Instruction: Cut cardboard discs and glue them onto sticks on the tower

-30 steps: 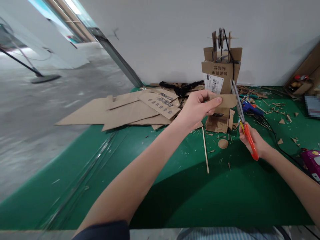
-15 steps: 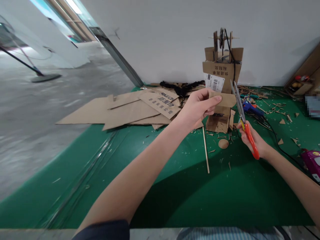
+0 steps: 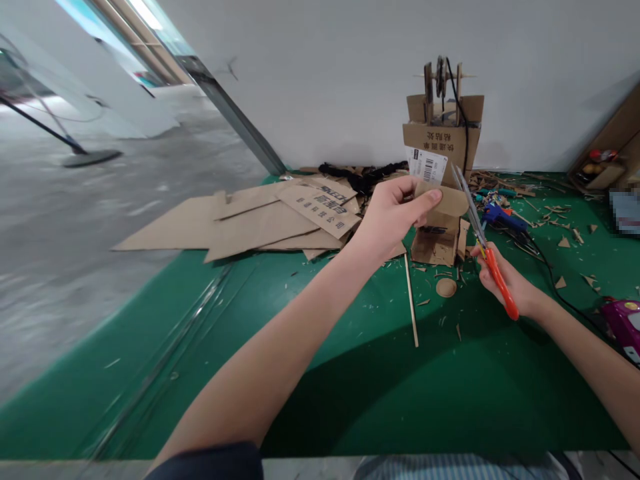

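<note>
My left hand pinches a small piece of cardboard between thumb and fingers, held up above the table. In my right hand are scissors with orange handles, their blades pointing up and away at the right edge of that piece. The blades look slightly apart. Behind both hands stands a cardboard box structure with a white label, upright cardboard posts, a wheel on a stick and a black cord. Part of its front is hidden by my left hand and the piece. A cardboard disc lies below on the green table.
Flat cardboard sheets are piled at the left back. A thin wooden stick lies near the middle. To the right are a blue glue gun with a cord, scattered cardboard scraps and a purple object at the edge.
The scissors have shifted slightly left, with their blades nearer to the piece's right edge. That edge's upper corner now looks more rounded. My left hand keeps its hold.
</note>
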Motion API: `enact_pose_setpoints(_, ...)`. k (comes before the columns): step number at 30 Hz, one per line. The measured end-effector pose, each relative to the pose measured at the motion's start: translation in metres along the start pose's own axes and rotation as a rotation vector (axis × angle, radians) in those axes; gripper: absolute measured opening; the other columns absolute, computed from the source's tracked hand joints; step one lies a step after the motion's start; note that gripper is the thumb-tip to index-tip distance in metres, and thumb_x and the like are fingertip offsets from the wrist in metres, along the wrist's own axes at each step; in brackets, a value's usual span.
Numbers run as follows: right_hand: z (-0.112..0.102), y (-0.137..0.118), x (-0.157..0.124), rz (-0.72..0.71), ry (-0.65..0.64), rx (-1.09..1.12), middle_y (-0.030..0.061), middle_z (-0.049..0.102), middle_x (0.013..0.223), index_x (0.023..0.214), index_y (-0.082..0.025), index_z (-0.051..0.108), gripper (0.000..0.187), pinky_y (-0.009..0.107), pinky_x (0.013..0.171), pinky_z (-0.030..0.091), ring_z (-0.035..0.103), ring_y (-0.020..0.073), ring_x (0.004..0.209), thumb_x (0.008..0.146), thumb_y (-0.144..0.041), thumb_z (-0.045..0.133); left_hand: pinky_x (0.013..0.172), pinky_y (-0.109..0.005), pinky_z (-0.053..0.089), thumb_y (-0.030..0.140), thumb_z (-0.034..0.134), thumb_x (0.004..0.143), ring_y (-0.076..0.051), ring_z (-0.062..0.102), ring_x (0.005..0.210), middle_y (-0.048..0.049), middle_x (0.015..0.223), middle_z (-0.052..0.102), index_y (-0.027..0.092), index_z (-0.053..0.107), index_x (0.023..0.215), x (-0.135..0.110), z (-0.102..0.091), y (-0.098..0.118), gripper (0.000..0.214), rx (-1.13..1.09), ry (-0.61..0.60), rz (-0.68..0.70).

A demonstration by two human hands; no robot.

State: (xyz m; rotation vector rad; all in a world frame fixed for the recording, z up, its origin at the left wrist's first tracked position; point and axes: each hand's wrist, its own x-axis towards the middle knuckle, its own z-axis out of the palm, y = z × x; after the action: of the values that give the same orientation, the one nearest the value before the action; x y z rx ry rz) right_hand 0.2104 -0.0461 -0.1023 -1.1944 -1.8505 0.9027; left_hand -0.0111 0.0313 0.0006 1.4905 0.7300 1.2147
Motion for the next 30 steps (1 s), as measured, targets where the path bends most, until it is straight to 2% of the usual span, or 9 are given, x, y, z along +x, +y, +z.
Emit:
enact_pose_setpoints(8,0.001,0.003,0.000,0.015,0.017,0.058,0.0037,0.050,0.099,0.110,-0.027,0.045,0.042,0.033,0.065,0.052,0.045,0.0150,0.067,0.094,-0.066,0.048,0.048,-0.021,0.034,0.026,0.079,0.072,-0.005,0.040,0.051,0.0027,0.061,0.053,0.014,0.068,0.071,0.001,-0.001,-0.001,0.016,-0.030,-0.055,-0.053)
enact_pose_setpoints(11,0.001,0.007,0.000,0.022,0.027,0.059,0.0044,0.052,0.100,0.109,-0.027,0.048,0.041,0.033,0.069,0.054,0.049,0.0164,0.073,0.094,-0.065,0.050,0.048,-0.020,0.034,0.023,0.079,0.072,-0.005,0.040,0.051,0.0026,0.061,0.053,0.014,0.067,0.069,0.001,-0.001,-0.002,0.016,-0.050,-0.066,-0.072)
enact_pose_setpoints(18,-0.001,0.013,0.000,0.045,0.075,0.146,0.0059,0.055,0.104,0.108,-0.029,0.054,0.053,0.037,0.076,0.059,0.055,0.0178,0.076,0.086,-0.077,0.052,0.047,-0.018,0.034,0.017,0.078,0.077,-0.003,0.039,0.050,0.0037,0.058,0.049,0.013,0.064,0.066,0.001,0.003,-0.008,0.018,-0.191,-0.063,-0.154)
enact_pose_setpoints(22,-0.003,0.010,0.000,0.078,0.073,0.163,0.0072,0.056,0.108,0.108,-0.030,0.055,0.056,0.038,0.086,0.058,0.059,0.0215,0.090,0.083,-0.079,0.053,0.047,-0.017,0.034,0.016,0.079,0.077,-0.003,0.040,0.051,0.0024,0.061,0.052,0.012,0.067,0.068,0.003,0.003,-0.014,0.016,-0.235,-0.064,-0.173)
enact_pose_setpoints(24,-0.003,0.007,0.001,0.081,0.058,0.177,0.0071,0.056,0.105,0.105,-0.028,0.054,0.057,0.036,0.082,0.058,0.059,0.0211,0.089,0.083,-0.081,0.052,0.046,-0.017,0.032,0.016,0.080,0.077,-0.003,0.038,0.050,0.0028,0.059,0.049,0.012,0.066,0.067,0.003,0.003,-0.015,0.018,-0.245,-0.063,-0.172)
enact_pose_setpoints(26,-0.002,0.006,0.001,0.080,0.035,0.193,0.0054,0.055,0.097,0.100,-0.026,0.053,0.058,0.034,0.074,0.057,0.056,0.0187,0.080,0.082,-0.081,0.053,0.046,-0.017,0.031,0.016,0.080,0.077,-0.003,0.036,0.050,0.0033,0.058,0.048,0.012,0.066,0.066,0.003,0.002,-0.015,0.018,-0.240,-0.060,-0.168)
enact_pose_setpoints(30,0.000,0.007,0.001,0.080,0.019,0.174,0.0008,0.050,0.085,0.101,-0.025,0.050,0.054,0.030,0.060,0.048,0.047,0.0142,0.066,0.086,-0.077,0.052,0.046,-0.018,0.029,0.016,0.078,0.078,-0.003,0.035,0.048,0.0040,0.056,0.046,0.012,0.066,0.067,0.002,0.002,-0.010,0.017,-0.186,-0.059,-0.138)
